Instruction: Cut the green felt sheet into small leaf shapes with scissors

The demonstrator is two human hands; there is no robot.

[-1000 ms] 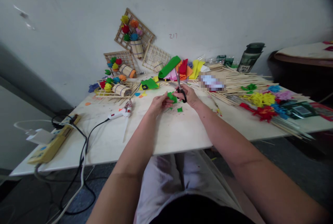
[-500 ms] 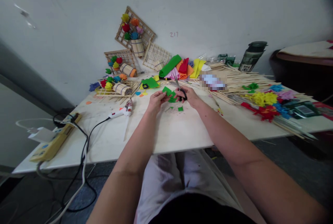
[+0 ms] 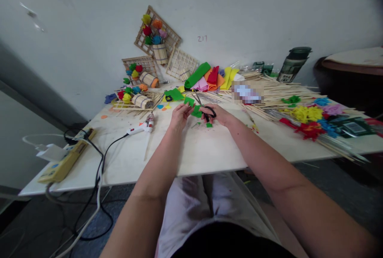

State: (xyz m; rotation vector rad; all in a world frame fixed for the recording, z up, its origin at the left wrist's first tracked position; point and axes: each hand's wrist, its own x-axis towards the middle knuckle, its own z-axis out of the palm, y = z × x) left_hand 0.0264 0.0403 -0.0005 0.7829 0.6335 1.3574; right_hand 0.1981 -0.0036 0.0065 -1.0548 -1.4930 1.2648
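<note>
My left hand (image 3: 181,115) pinches a small piece of green felt (image 3: 189,101) between thumb and fingers. Black-handled scissors (image 3: 212,111) are in my right hand (image 3: 218,115), the fingers around the handles and the blades pointing up and to the left. Beside the scissors, between my hands, is another green piece (image 3: 196,111); whether it lies on the table or is held I cannot tell. A small green scrap (image 3: 209,125) lies on the table just below my right hand, with tiny cuttings about it.
A white glue gun (image 3: 140,128) lies on the left of the table, its cord running to a yellow power strip (image 3: 67,160). Behind are rolled felt sheets (image 3: 197,75) and stick lattices with felt flowers (image 3: 157,30). Wooden sticks (image 3: 275,94) and a dark bottle (image 3: 295,64) are at right.
The scissors have turned, their blades leaning further left and their handles opened wider. The green felt in my left hand has shifted slightly left and up. The whole view has moved a little.
</note>
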